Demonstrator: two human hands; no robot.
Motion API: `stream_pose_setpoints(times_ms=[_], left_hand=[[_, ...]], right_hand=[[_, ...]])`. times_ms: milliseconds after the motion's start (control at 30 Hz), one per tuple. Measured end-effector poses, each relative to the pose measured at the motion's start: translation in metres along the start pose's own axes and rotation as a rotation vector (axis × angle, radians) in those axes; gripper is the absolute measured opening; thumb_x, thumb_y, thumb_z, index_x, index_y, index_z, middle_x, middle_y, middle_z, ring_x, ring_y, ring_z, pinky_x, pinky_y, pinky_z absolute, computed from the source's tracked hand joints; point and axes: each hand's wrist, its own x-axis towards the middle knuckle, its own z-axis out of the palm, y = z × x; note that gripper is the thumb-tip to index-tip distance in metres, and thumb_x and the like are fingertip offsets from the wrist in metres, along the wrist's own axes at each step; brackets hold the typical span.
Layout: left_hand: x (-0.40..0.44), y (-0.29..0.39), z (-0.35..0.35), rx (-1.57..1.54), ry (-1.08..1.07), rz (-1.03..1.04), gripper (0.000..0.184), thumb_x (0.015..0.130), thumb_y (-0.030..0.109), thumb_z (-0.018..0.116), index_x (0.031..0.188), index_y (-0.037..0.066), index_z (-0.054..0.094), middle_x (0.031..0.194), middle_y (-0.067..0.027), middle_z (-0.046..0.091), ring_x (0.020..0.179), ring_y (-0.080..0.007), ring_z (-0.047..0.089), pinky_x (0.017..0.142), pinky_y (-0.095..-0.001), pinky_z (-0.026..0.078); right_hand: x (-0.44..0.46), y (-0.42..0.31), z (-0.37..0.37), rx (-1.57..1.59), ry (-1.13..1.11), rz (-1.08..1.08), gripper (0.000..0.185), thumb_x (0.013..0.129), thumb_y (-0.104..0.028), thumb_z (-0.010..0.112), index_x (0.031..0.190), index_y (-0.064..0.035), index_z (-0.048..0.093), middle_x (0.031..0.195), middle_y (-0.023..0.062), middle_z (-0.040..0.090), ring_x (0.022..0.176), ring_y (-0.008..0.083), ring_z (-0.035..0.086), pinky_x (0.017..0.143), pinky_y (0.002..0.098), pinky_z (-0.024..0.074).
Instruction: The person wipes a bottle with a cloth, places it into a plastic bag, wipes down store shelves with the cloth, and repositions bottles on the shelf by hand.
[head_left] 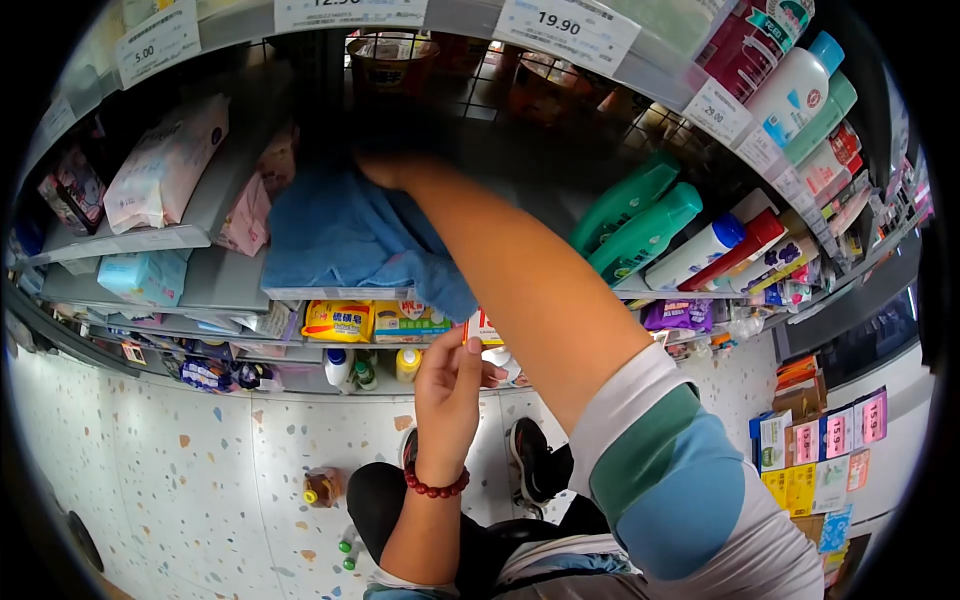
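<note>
A crumpled blue cloth (350,235) lies on a dark grey shelf and hangs over its front edge. My right arm reaches across to the cloth's far side, where my right hand (390,168) touches it; the fingers are lost in shadow and blur. Below the shelf edge is my left hand (450,380), a red beaded bracelet (437,487) at its wrist. Its thumb and index finger are drawn together beside a red and white box (482,327); what they pinch is too small to name. Green bottles (640,230) lean on the shelf right of my right forearm.
Tissue packs (165,165) sit on the left shelves. More bottles (800,95) stand at upper right. A yellow soap pack (338,320) is on a lower shelf. On the speckled floor (200,460) is a brown bottle (322,487) near my knee. Boxes (820,450) stand at right.
</note>
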Motion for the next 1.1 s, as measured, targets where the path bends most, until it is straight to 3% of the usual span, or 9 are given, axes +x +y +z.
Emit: stream_pose_setpoints(times_ms=[167, 367, 467, 533, 733, 800, 833, 967, 1100], left_hand=[[0.003, 0.004, 0.001, 0.029, 0.017, 0.004, 0.028, 0.104, 0.019, 0.054, 0.122, -0.002, 0.055, 0.098, -0.0073, 0.069, 0.076, -0.0115, 0.065, 0.068, -0.0242, 0.05], [0.006, 0.001, 0.005, 0.069, 0.022, 0.049, 0.03, 0.102, 0.025, 0.057, 0.119, 0.0, 0.057, 0.09, -0.0051, 0.067, 0.073, -0.0104, 0.065, 0.061, -0.0212, 0.047], [0.007, -0.004, 0.005, 0.076, 0.041, 0.054, 0.032, 0.101, 0.026, 0.058, 0.12, 0.0, 0.057, 0.088, -0.0045, 0.066, 0.07, -0.0092, 0.065, 0.055, -0.0184, 0.041], [0.006, -0.004, 0.007, 0.078, 0.057, 0.042, 0.029, 0.101, 0.025, 0.058, 0.118, 0.001, 0.057, 0.086, -0.0037, 0.065, 0.069, -0.0089, 0.064, 0.054, -0.0186, 0.041], [0.009, -0.016, -0.006, 0.091, 0.003, 0.092, 0.026, 0.1, 0.016, 0.059, 0.12, 0.0, 0.055, 0.095, -0.0075, 0.069, 0.075, -0.012, 0.066, 0.064, -0.023, 0.051], [0.018, -0.037, -0.021, 0.065, -0.019, 0.107, 0.024, 0.099, 0.021, 0.062, 0.115, 0.004, 0.056, 0.089, -0.0018, 0.065, 0.067, -0.0077, 0.061, 0.057, -0.0215, 0.047], [0.038, -0.075, -0.047, 0.44, 0.065, 0.43, 0.025, 0.099, 0.022, 0.062, 0.115, 0.004, 0.056, 0.088, -0.0021, 0.065, 0.067, -0.0079, 0.061, 0.058, -0.0221, 0.048], [0.016, -0.019, 0.001, 0.224, 0.163, -0.013, 0.027, 0.101, 0.027, 0.058, 0.115, 0.003, 0.055, 0.095, -0.0095, 0.067, 0.07, -0.0141, 0.067, 0.062, -0.0252, 0.053], [0.01, -0.013, 0.001, 0.161, 0.053, 0.053, 0.025, 0.101, 0.024, 0.06, 0.112, 0.001, 0.057, 0.098, -0.0098, 0.069, 0.072, -0.0129, 0.067, 0.063, -0.0231, 0.052]], right_hand=[[-0.022, -0.013, -0.03, -0.126, -0.071, 0.097, 0.063, 0.1, -0.047, 0.033, 0.15, -0.0107, 0.039, 0.159, 0.0172, 0.03, 0.147, 0.0342, 0.027, 0.121, 0.0441, 0.0207], [-0.047, -0.038, -0.057, 0.48, -0.044, 0.297, 0.08, 0.099, -0.063, 0.02, 0.152, -0.0046, 0.033, 0.157, 0.0251, 0.029, 0.147, 0.0323, 0.028, 0.121, 0.0382, 0.0179], [-0.055, -0.056, -0.048, 0.615, 0.252, 0.323, 0.082, 0.097, -0.066, 0.02, 0.144, -0.0041, 0.045, 0.141, 0.0245, 0.052, 0.134, 0.0331, 0.048, 0.113, 0.0394, 0.0346], [-0.058, -0.076, -0.059, 1.523, 0.039, 0.314, 0.08, 0.095, -0.07, 0.02, 0.128, -0.0063, 0.056, 0.115, 0.0205, 0.066, 0.106, 0.0327, 0.065, 0.092, 0.0434, 0.0509], [-0.118, -0.147, -0.112, 2.098, -0.253, 0.05, 0.054, 0.095, -0.056, 0.038, 0.096, -0.0077, 0.063, 0.089, 0.0149, 0.069, 0.073, 0.0264, 0.065, 0.067, 0.0413, 0.0539], [-0.159, -0.163, -0.125, 1.964, -0.357, 0.142, 0.046, 0.093, -0.049, 0.046, 0.087, -0.007, 0.063, 0.085, 0.0127, 0.069, 0.07, 0.0237, 0.065, 0.065, 0.0377, 0.0537], [-0.183, -0.171, -0.129, 1.903, -0.305, 0.122, 0.04, 0.094, -0.043, 0.047, 0.087, -0.0071, 0.062, 0.082, 0.0111, 0.067, 0.069, 0.0202, 0.064, 0.063, 0.0351, 0.0534], [-0.275, -0.134, -0.129, 1.103, 0.027, -0.461, 0.023, 0.1, -0.016, 0.039, 0.095, -0.0032, 0.057, 0.097, 0.0107, 0.062, 0.088, 0.0189, 0.061, 0.081, 0.0301, 0.0489], [-0.337, -0.104, -0.142, 1.455, -0.744, -0.283, 0.032, 0.087, -0.017, 0.05, 0.109, 0.0058, 0.057, 0.096, 0.0104, 0.06, 0.086, 0.0196, 0.055, 0.08, 0.031, 0.0456]])
